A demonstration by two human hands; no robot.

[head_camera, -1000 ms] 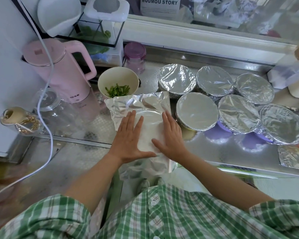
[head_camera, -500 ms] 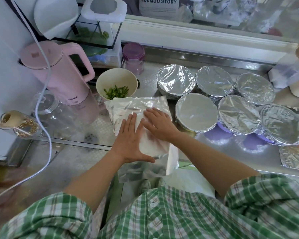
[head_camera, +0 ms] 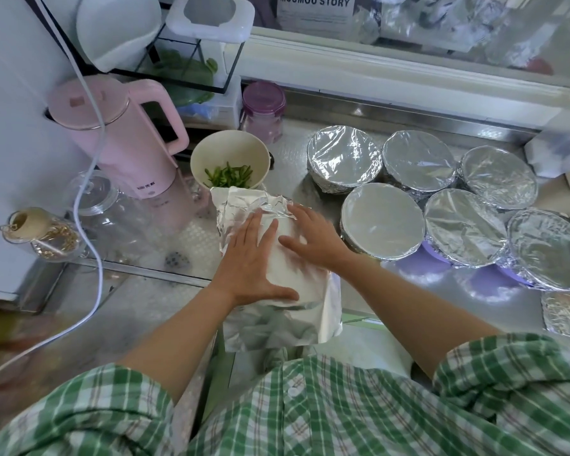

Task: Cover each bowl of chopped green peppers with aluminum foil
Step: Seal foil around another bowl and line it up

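1. The left hand point(head_camera: 254, 258) and right hand point(head_camera: 310, 240), fingers spread flat, press the foil sheet point(head_camera: 244, 200) at the bench's point(head_camera: 293, 166) front edge.
2. Just behind it, one bowl of green peppers point(head_camera: 211, 153) stands uncovered.
3. Six covered bowls point(head_camera: 382, 218) crowd the right side, so probably only that one remains.

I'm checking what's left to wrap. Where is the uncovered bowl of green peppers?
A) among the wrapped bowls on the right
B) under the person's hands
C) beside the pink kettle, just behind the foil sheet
C: the uncovered bowl stands next to the pink kettle, just beyond the foil sheet that the left hand and right hand press flat.
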